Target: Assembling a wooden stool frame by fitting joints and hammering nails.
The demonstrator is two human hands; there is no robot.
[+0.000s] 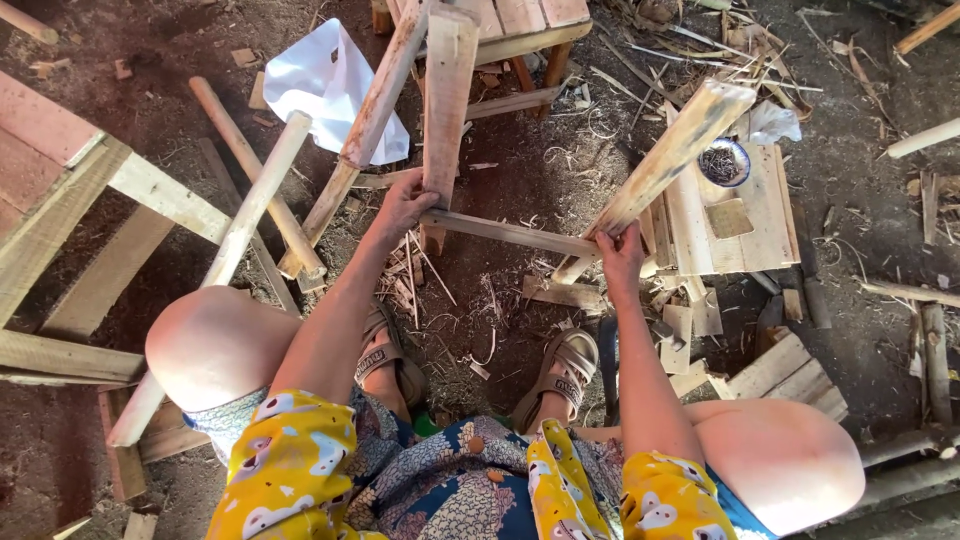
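I sit over a dirt floor and hold a rough wooden frame in front of my knees. My left hand (pixel 403 207) grips the frame's left upright board (pixel 446 100) where a thin crosspiece (pixel 510 234) meets it. My right hand (pixel 622 250) grips the right end of that crosspiece at the base of the slanted right board (pixel 668 158). Both uprights stand on the ground and lean away from me. My sandalled feet (pixel 560 375) rest just below the frame.
A round pole (pixel 250 210) leans across my left knee. A white plastic bag (pixel 325 85) lies beyond it. A slatted wooden stool (pixel 520 30) stands ahead. On the right, flat boards (pixel 740 215) carry a small bowl (pixel 724 162). A wooden frame (pixel 70 210) sits left; offcuts and shavings are scattered.
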